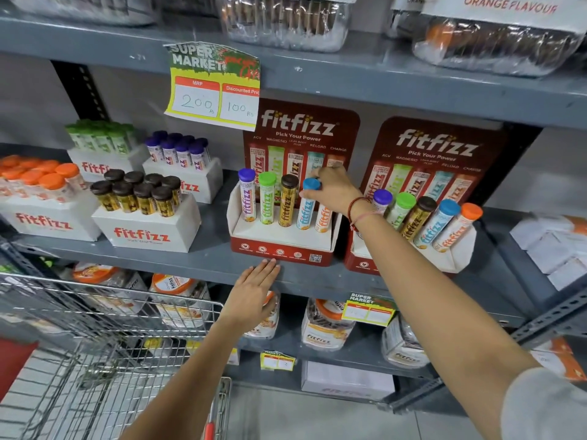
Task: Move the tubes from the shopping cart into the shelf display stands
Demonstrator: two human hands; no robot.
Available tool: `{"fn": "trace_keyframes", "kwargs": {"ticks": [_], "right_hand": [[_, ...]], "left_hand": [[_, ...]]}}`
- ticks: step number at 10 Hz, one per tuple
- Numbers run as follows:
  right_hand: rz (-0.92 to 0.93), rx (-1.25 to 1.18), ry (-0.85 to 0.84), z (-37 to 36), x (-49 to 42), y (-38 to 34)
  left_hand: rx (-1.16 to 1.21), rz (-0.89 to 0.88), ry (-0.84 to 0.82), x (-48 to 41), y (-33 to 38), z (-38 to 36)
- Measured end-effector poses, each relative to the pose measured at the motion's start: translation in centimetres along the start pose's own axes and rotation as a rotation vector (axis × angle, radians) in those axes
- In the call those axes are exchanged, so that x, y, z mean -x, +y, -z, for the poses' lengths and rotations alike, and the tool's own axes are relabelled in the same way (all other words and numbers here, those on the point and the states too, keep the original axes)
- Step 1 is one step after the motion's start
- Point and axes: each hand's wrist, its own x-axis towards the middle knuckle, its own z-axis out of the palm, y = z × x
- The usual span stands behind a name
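The right hand is pinching the blue-capped tube while the left hand is resting open-palmed against the shelf, and a skewed push is risking toppling the orange tube beside it.

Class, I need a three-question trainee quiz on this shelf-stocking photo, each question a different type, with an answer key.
1. True or false: the right hand touches the blue-capped tube in the left display stand.
2. Where do the left hand's fingertips rest? A) shopping cart B) shelf edge C) price tag
3. Fill in: the tube at the far left of that stand has a ___ cap.

Key: 1 true; 2 B; 3 purple.
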Motion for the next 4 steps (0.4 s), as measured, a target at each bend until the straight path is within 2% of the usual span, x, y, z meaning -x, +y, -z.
{"fn": "trace_keyframes", "kwargs": {"ticks": [2, 3, 4], "right_hand": [[0.009, 0.003, 0.0, 0.2, 0.5, -0.1], [0.06, -0.045, 0.057, 0.4, 2.0, -0.1], [0.086, -0.085, 0.24, 0.3, 3.4, 0.4]], "left_hand": [[0.031, 0.023, -0.016, -0.1, 0.2, 0.3], [0.073, 0.042, -0.031, -0.4, 0.4, 0.7], [0.132, 0.109, -0.086, -1.2, 0.9, 2.0]]}}
